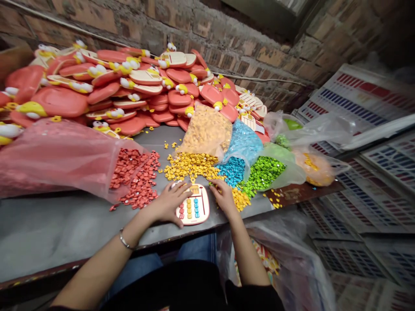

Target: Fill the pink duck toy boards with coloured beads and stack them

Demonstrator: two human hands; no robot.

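The left hand, fingers spread, steadies the toy calculator; the right hand's bunched fingers, pinch unclear, could sweep yellow keycaps off the metal bench.

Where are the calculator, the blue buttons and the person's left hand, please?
calculator (196, 208): head view, on its coloured keys.
blue buttons (232, 172): head view, on the middle of the spilled heap.
left hand (167, 203): head view, on the back of the hand.

A cream calculator with red, yellow and blue keys; coral casings with, seemingly, white-and-yellow duck trim.
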